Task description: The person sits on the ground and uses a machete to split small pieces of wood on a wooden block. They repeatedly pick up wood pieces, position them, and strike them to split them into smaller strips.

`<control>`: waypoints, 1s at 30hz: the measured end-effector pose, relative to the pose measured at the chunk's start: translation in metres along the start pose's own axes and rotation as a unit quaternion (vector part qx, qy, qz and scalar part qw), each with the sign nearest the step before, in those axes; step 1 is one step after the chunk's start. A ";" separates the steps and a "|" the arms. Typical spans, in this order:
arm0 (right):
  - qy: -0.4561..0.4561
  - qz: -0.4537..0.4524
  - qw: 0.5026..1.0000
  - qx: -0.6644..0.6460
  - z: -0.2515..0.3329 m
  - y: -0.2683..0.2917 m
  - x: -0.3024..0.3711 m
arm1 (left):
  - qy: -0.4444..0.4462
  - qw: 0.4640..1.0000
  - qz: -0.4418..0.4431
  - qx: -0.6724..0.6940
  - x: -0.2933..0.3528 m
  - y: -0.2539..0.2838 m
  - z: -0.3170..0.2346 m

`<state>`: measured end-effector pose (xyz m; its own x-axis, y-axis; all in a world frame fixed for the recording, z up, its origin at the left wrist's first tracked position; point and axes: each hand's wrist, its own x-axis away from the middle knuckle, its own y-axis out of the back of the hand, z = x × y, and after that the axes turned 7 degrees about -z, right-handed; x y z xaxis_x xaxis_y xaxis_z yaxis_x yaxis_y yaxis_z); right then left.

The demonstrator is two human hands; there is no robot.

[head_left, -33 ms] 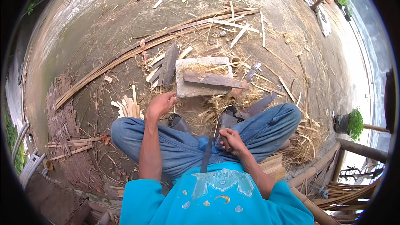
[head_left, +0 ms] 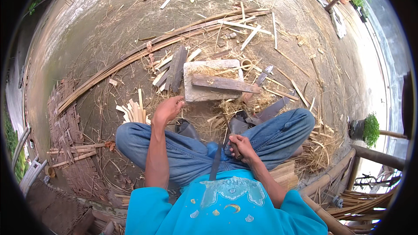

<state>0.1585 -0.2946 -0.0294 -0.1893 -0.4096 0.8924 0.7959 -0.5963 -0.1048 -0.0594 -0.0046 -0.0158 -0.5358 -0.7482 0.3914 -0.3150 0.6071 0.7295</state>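
My left hand point(head_left: 169, 109) reaches out beside the near left corner of a pale stone block point(head_left: 190, 90). Its fingers are loosely bent and hold nothing that I can see. A dark, weathered wooden board point(head_left: 222, 83) lies across the top of the block. Over my lap, my right hand point(head_left: 244, 148) is closed round the brown handle of a knife point(head_left: 235, 151). The knife's thin dark blade points away from me, between my feet. A dark flat strip point(head_left: 215, 165) lies against my jeans and shirt, left of the right hand.
Long bamboo strips point(head_left: 126, 58) curve across the ground beyond the block. Split pieces point(head_left: 133, 112) are heaped by my left knee, dark slats point(head_left: 176, 69) lie left of the block, and shavings point(head_left: 320, 152) pile up by my right knee. A potted plant point(head_left: 370, 130) stands at the far right.
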 end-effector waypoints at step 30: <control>0.376 -0.230 0.853 0.280 0.027 -0.024 -0.069 | -0.083 0.993 0.085 -0.019 -0.016 -0.050 -0.041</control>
<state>0.1684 -0.2336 -0.0769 -0.7033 -0.6737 0.2268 0.6479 -0.4761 0.5946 -0.0030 -0.0336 -0.0358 -0.7014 -0.5791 0.4156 -0.1806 0.7084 0.6823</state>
